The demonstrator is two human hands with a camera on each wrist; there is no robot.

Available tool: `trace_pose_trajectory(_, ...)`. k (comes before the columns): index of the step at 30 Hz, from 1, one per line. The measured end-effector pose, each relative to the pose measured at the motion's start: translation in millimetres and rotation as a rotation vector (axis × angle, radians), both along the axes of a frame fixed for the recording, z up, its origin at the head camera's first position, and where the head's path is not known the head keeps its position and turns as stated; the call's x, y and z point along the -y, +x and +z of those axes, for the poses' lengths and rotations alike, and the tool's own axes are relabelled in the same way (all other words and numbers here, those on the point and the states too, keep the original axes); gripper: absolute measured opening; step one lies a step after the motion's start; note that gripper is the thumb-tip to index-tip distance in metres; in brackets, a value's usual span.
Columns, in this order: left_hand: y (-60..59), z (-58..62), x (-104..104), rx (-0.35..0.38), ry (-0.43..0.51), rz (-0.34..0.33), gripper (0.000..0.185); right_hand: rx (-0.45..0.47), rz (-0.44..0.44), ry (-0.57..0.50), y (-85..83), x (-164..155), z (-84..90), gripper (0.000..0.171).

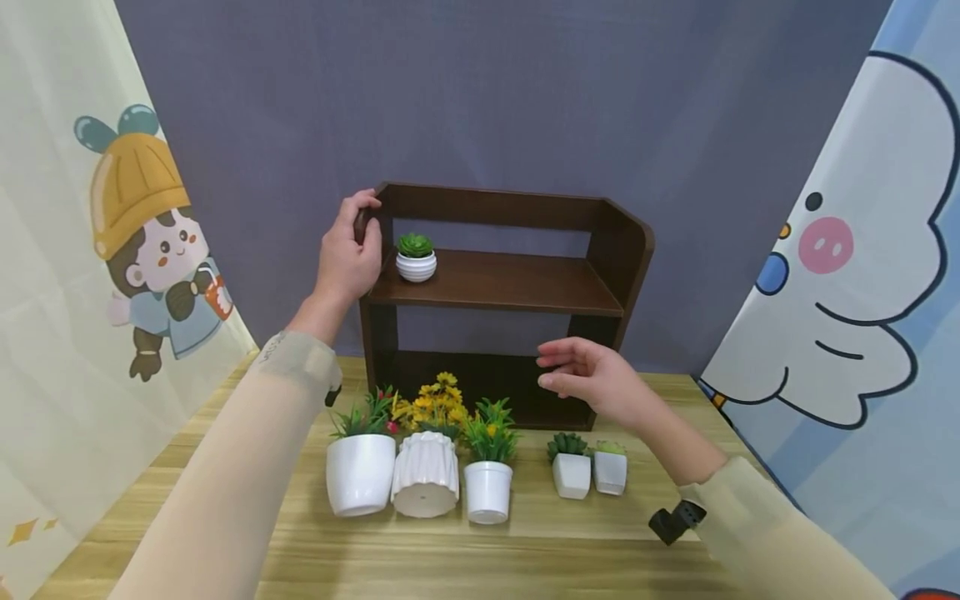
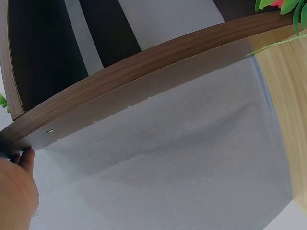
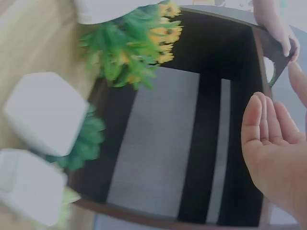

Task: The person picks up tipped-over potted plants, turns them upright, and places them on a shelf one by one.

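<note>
At the shelf's (image 1: 510, 275) top left corner, the left hand (image 1: 347, 254) grips its side panel, steadying it; the right hand (image 1: 592, 379) hovers with fingers (image 1: 551, 367) relaxed above the potted plants (image 1: 423, 458).

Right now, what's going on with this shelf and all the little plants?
A person's left hand grips the top left corner of a dark wooden shelf, which holds one small succulent pot. The right hand hovers open and empty before the lower compartment. Five more potted plants stand in a row on the table.
</note>
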State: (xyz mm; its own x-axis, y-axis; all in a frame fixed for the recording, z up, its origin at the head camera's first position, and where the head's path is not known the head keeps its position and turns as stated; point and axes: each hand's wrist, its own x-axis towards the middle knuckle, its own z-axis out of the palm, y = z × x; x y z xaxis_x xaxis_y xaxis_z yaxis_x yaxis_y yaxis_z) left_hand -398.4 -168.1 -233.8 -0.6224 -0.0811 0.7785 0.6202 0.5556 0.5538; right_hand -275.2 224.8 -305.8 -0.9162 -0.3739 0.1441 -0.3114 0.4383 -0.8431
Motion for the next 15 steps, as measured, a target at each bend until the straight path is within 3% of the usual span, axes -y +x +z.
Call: trace_pose_trajectory(15, -0.7, -0.5, 1, 0.003, 0.001, -0.01, 0.033, 0.187, -0.044, 0.053, 28.4, -70, -69.8, 0.054)
